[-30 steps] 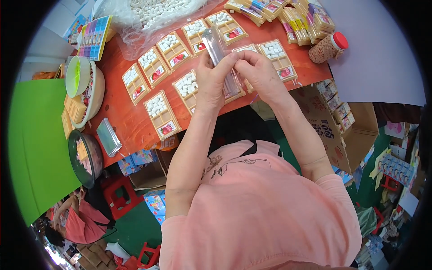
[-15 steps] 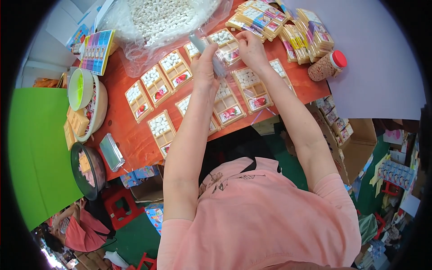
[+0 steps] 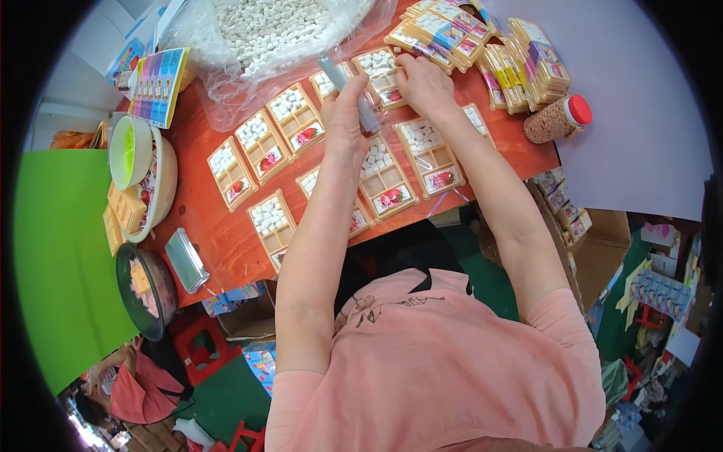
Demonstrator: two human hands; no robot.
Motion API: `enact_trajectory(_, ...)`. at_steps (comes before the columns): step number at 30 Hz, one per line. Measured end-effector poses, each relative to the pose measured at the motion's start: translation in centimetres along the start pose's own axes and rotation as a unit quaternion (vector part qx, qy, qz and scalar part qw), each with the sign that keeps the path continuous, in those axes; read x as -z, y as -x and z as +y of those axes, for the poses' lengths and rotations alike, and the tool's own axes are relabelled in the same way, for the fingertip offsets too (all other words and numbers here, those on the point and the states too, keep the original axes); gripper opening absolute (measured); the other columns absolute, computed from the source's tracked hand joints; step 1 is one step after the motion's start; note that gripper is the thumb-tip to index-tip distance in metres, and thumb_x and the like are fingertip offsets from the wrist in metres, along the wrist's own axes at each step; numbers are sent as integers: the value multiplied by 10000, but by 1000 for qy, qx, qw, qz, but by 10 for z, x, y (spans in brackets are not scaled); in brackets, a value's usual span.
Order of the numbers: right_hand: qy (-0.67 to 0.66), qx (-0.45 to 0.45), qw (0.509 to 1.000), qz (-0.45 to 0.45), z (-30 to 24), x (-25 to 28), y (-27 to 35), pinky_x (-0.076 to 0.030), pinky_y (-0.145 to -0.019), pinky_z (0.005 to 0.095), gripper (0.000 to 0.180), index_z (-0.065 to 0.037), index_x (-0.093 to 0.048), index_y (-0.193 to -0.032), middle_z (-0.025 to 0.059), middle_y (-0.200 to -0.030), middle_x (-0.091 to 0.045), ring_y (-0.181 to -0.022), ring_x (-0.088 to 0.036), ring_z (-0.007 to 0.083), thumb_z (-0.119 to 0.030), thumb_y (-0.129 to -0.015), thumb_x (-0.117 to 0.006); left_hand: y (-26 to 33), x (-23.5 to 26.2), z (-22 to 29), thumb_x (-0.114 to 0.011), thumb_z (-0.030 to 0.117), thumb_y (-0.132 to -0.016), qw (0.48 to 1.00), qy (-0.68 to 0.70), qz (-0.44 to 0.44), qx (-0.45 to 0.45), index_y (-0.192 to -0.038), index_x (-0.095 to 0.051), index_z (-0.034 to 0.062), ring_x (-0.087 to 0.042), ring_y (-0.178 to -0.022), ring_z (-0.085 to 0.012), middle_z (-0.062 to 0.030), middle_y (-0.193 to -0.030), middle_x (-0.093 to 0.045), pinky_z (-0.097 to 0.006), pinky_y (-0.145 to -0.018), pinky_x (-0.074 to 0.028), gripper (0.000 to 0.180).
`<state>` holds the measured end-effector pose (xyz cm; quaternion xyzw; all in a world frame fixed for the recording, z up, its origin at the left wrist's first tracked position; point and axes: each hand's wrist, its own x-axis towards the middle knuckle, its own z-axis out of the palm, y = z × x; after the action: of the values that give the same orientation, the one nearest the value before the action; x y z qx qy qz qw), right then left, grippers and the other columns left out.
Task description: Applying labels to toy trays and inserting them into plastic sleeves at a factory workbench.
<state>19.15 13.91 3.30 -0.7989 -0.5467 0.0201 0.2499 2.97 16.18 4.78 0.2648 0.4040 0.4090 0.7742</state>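
Hands (image 3: 384,102) now farther out; trays (image 3: 384,181) beneath.

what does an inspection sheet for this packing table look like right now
surface: orange-red table, mostly covered.
job's things: flat trays of white pieces laid in rows; a clear sleeve held above them; filled tray under the other hand.
clutter: big clear bag of white pieces, stack of packed trays, red-capped jar, green bowl, metal tin.
grippers: left hand grips the sleeve; right hand rests on the filled tray.
cables: nothing seen.
surroundings: cardboard boxes, red stool.
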Motion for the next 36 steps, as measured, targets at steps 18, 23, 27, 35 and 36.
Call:
enact_trajectory(18,139,140,980,-20,-35,-35,-8,-403,-969,525,356,-144,-634,-1256,153,-1268,-572,-1235,-493,361,-330,-977,-518,42,34,26,-753,275,-841,999,27,13,-38,-1216,-483,-29,-673,-885,-258,-142,-1072,-569,-394,-648,-617,553)
enact_trajectory(23,181,182,965,-50,-22,-18,-24,-440,-940,513,320,-119,-686,-1179,152,-1190,-633,-1170,-563,359,-304,-956,-549,57,37,29,-748,284,-852,998,51,6,-32,-1271,-451,-51,-682,-905,-279,-164,-1105,-582,-394,-657,-628,613)
enact_trajectory(27,-341,108,928,-105,-61,28,8,-525,-730,306,283,-33,-712,-1057,81,-815,-696,-790,-674,177,-281,-946,-633,64,50,31,-740,286,-857,997,60,19,-40,-1235,-479,-52,-693,-868,-268,-161,-1071,-615,-366,-633,-625,570)
enact_trajectory(35,-651,-32,633,-418,-82,28,69,-429,-620,211,196,-91,-719,-1003,-33,-832,-646,-710,-581,59,-279,-947,-711,69,50,28,-724,238,-859,995,38,-50,-72,-1015,-586,-4,-648,-590,-170,-96,-819,-656,-313,-466,-554,320)
enact_trajectory(36,-652,-32,632,-419,-81,29,72,-429,-620,211,196,-91,-719,-1003,-33,-832,-646,-710,-581,59,-279,-947,-711,71,49,28,-731,243,-857,995,27,-53,-76,-998,-596,-4,-643,-587,-163,-92,-813,-654,-305,-464,-546,314)
